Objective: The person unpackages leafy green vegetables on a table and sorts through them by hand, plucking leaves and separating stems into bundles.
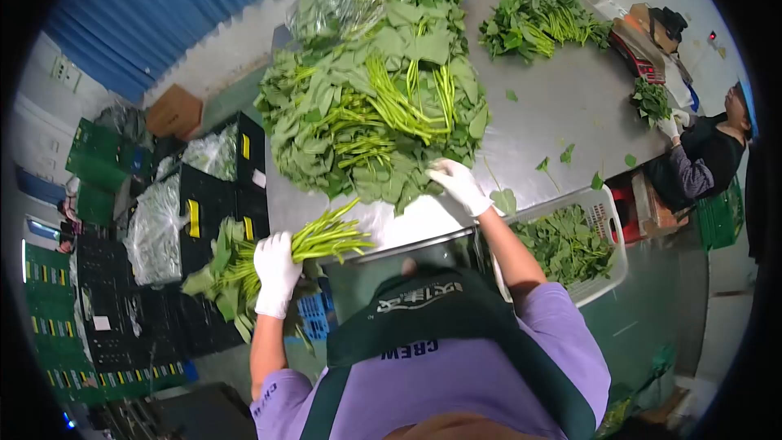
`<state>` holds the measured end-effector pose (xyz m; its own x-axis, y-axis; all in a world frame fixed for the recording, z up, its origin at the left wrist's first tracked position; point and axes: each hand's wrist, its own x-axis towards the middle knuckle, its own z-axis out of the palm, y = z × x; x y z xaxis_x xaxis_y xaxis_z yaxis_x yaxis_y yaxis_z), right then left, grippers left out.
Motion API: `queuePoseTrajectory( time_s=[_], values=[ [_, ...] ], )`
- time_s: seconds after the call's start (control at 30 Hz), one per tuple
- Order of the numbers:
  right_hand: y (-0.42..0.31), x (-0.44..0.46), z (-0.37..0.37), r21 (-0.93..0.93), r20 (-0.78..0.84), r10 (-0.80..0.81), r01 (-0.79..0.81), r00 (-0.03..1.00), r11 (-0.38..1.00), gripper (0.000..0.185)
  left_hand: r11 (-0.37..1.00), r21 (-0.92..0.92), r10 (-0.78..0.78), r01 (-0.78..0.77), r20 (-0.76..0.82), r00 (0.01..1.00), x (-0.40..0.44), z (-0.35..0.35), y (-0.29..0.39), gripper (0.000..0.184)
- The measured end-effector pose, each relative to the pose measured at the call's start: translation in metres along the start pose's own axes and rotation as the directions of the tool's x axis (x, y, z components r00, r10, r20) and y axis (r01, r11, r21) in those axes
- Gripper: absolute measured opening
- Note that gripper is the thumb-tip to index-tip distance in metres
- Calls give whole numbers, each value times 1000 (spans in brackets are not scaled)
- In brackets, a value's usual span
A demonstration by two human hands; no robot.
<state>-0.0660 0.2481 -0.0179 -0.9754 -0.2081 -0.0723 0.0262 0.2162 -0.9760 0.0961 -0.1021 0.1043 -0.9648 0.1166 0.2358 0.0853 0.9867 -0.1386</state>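
My left hand (278, 270), in a white glove, is closed around a bunch of leafy greens (330, 238). Its pale green stems point to the right, and its leaves hang on the left over the floor side. My right hand (458, 185), also gloved, reaches to the lower right edge of a large heap of leafy greens (326, 126) on the metal table (529, 122). Its fingers are partly stretched out and slightly apart at the leaves; the fingertips are hard to make out.
A white basket (617, 236) of loose leaves stands at my right. Another bunch of greens (546, 23) lies at the table's far side. At the right, a co-worker (707, 155) holds greens. Black crates (213, 224) with plastic-bagged contents stand on the left.
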Motion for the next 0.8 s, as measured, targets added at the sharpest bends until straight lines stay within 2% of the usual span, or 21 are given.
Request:
queuePoseTrajectory(
  time_s=[0.03, 0.07, 0.1, 0.2, 0.23, 0.3, 0.33, 0.37, 0.43, 0.47, 0.57, 0.6, 0.63, 0.7, 0.73, 0.77, 0.8],
  values=[
    [26, 1, -24, -440, -161, 17, -87, 987, 894, 43, 998, -23, -65, 66, 14, 998, -4, -2, -1, 37],
    [56, 2, -43, -539, -226, 17, -139, 974, 831, 44, 995, -25, -98, 97, -15, 995, -7, -3, 1, 35],
    [75, 1, -54, -625, -291, 13, -200, 957, 755, 44, 992, -30, -128, 127, -43, 991, -11, -3, 2, 33],
    [81, -8, -57, -624, -340, 165, -353, 926, 697, 44, 986, -34, -162, 161, -32, 986, -19, 10, 7, 37],
    [96, -10, -52, -677, -345, 18, -262, 939, 688, 44, 987, -38, -159, 158, -25, 987, -20, 12, 10, 38],
    [107, -6, -46, -778, -329, -87, -217, 940, 589, 54, 983, -66, -169, 171, 30, 985, -18, 13, 20, 41],
    [96, -6, -46, -759, -327, 74, -309, 942, 573, 46, 986, -76, -144, 146, 28, 989, -17, 11, 25, 42],
    [101, -3, -48, -738, -324, 92, -312, 942, 598, 42, 983, -143, -119, 114, -26, 993, -14, 10, 30, 41],
    [99, -2, -49, -694, -315, 132, -323, 940, 644, 35, 985, -153, -91, 86, -25, 996, -9, 8, 35, 43],
    [100, -6, -53, -728, -301, 119, -309, 946, 612, 25, 984, -159, -86, 82, -21, 996, -7, 9, 36, 43],
    [112, -24, -67, -678, -405, 143, -402, 903, 616, 25, 983, -171, -74, 72, -9, 997, 0, 13, 39, 43],
    [128, -30, -73, -702, -397, 111, -380, 911, 602, 28, 983, -170, -70, 68, -3, 998, 2, 12, 42, 41],
    [116, -43, -83, -679, -453, 222, -495, 863, 542, 27, 983, -169, -65, 65, 2, 998, 4, 11, 43, 40],
    [143, -75, -105, -616, -556, 159, -533, 816, 580, 30, 984, -174, -31, 32, 9, 999, 6, 15, 43, 41],
    [134, -92, -116, -532, -631, 274, -662, 726, 528, 32, 984, -177, -13, 15, 11, 1000, 8, 16, 44, 41],
    [135, -118, -128, -497, -625, 229, -607, 746, 620, 34, 984, -178, 0, 4, 23, 1000, 11, 15, 45, 41],
    [135, -140, -137, -405, -700, 266, -675, 663, 616, 34, 984, -178, 13, -7, 33, 999, 14, 13, 47, 41]
  ],
)
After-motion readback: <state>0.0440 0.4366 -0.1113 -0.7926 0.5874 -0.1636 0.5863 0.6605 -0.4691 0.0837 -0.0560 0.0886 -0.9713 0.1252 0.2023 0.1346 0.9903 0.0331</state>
